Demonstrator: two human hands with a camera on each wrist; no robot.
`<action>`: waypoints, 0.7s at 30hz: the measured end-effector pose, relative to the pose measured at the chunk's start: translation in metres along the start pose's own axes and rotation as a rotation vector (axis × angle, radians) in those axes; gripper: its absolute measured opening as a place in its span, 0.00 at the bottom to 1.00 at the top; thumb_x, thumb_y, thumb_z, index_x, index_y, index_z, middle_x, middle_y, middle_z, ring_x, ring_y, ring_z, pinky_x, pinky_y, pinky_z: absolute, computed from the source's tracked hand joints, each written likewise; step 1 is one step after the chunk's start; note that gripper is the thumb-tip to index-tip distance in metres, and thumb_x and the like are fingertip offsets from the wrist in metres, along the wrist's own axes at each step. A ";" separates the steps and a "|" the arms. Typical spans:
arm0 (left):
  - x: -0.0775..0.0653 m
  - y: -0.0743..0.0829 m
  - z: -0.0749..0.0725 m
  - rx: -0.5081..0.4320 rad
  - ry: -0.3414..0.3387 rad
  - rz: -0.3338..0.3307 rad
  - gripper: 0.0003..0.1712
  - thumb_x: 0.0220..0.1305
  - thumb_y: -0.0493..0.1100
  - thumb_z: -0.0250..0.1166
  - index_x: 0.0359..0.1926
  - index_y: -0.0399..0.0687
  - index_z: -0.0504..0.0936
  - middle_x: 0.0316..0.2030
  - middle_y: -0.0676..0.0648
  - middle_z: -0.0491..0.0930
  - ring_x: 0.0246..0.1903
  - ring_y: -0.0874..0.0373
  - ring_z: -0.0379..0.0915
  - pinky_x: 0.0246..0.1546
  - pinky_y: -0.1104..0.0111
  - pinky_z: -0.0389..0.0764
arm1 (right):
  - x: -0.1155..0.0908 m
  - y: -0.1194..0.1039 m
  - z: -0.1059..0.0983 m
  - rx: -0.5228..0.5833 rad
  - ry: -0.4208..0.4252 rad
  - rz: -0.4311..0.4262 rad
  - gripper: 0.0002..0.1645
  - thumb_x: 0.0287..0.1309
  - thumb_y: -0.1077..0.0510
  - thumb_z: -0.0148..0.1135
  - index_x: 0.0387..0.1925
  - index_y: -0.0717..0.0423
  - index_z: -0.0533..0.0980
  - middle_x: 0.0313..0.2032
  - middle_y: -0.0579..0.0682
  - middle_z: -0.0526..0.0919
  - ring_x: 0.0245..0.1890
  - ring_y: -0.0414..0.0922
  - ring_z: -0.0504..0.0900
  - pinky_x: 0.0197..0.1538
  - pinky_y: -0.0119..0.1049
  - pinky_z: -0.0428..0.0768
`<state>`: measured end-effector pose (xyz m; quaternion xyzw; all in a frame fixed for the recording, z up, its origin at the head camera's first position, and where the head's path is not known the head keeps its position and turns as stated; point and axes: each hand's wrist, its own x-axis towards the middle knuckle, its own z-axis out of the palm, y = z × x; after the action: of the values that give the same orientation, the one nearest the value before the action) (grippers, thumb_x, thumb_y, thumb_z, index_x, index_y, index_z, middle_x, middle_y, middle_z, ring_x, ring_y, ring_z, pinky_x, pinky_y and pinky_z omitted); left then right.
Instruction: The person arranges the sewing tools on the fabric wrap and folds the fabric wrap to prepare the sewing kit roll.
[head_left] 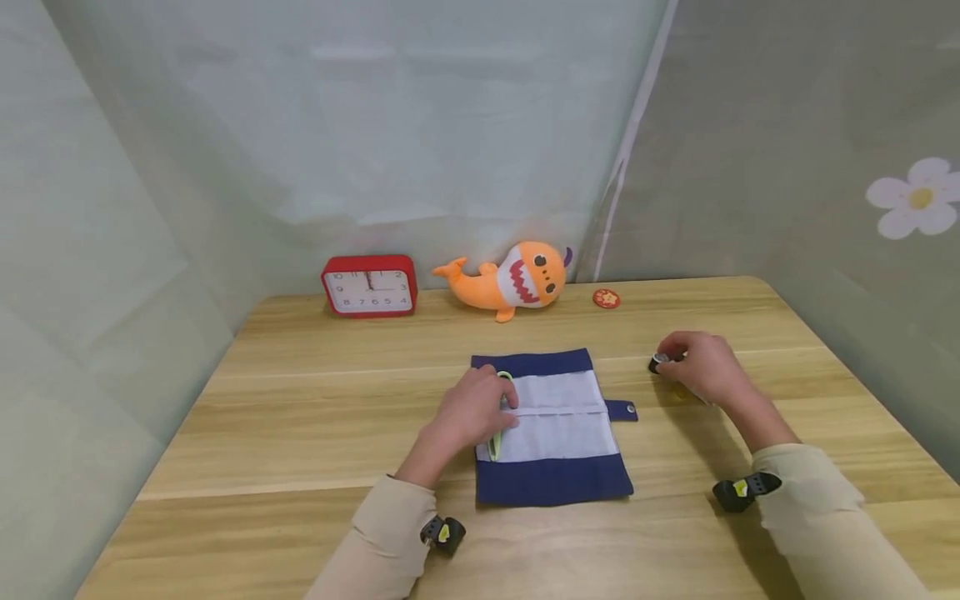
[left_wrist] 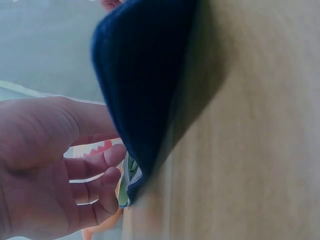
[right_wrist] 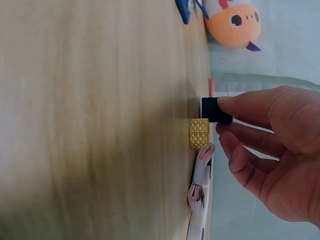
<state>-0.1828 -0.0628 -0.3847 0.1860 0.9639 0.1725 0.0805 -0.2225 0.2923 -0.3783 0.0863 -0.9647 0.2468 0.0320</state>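
A navy fabric roll-up pouch (head_left: 555,482) lies unrolled on the table, its pale lining (head_left: 566,433) facing up. My left hand (head_left: 474,406) rests over its left side, fingers loosely bent, thumb and index apart. Partly hidden beneath that hand is a slim light green tool (head_left: 495,446) with a loop at its top. In the left wrist view, the pouch's navy edge (left_wrist: 142,75) covers part of the left hand (left_wrist: 55,170). My right hand (right_wrist: 280,145) pinches a black thread spool (right_wrist: 212,109) between thumb and fingers. Beside the spool is a gold dimpled thimble (right_wrist: 199,133).
A folded pinkish tape measure (right_wrist: 196,187) lies past the thimble. Along the table's back stand a red clock (head_left: 371,286) and an orange plush shark (head_left: 480,290), with a round red star badge (head_left: 606,298) to their right. Fabric walls enclose the table.
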 end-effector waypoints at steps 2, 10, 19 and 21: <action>0.001 -0.001 0.002 -0.003 0.004 0.000 0.09 0.63 0.46 0.78 0.43 0.51 0.91 0.46 0.45 0.81 0.51 0.46 0.73 0.50 0.55 0.81 | 0.000 -0.001 0.001 -0.011 0.010 0.000 0.11 0.62 0.59 0.72 0.43 0.62 0.85 0.40 0.60 0.89 0.40 0.55 0.84 0.43 0.45 0.77; 0.002 -0.001 0.004 0.001 0.006 0.002 0.10 0.62 0.45 0.78 0.43 0.51 0.91 0.46 0.44 0.81 0.51 0.46 0.73 0.52 0.55 0.81 | 0.001 -0.020 0.007 0.065 0.041 0.010 0.09 0.64 0.59 0.70 0.43 0.60 0.87 0.43 0.61 0.90 0.40 0.53 0.85 0.39 0.40 0.78; 0.002 -0.002 0.005 -0.015 0.027 0.026 0.09 0.61 0.44 0.79 0.41 0.50 0.90 0.43 0.44 0.81 0.49 0.46 0.74 0.57 0.54 0.78 | 0.009 -0.077 0.024 0.268 -0.082 0.001 0.07 0.66 0.57 0.71 0.43 0.55 0.88 0.42 0.55 0.90 0.37 0.49 0.83 0.39 0.38 0.81; 0.002 -0.002 0.005 -0.015 0.034 0.032 0.09 0.61 0.44 0.79 0.41 0.50 0.90 0.43 0.44 0.81 0.48 0.46 0.74 0.57 0.54 0.78 | 0.012 -0.089 0.031 0.333 -0.125 -0.006 0.07 0.65 0.58 0.71 0.42 0.55 0.88 0.40 0.54 0.90 0.35 0.49 0.83 0.37 0.39 0.82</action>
<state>-0.1844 -0.0626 -0.3904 0.1980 0.9607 0.1839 0.0628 -0.2182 0.1985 -0.3624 0.1086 -0.9104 0.3970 -0.0422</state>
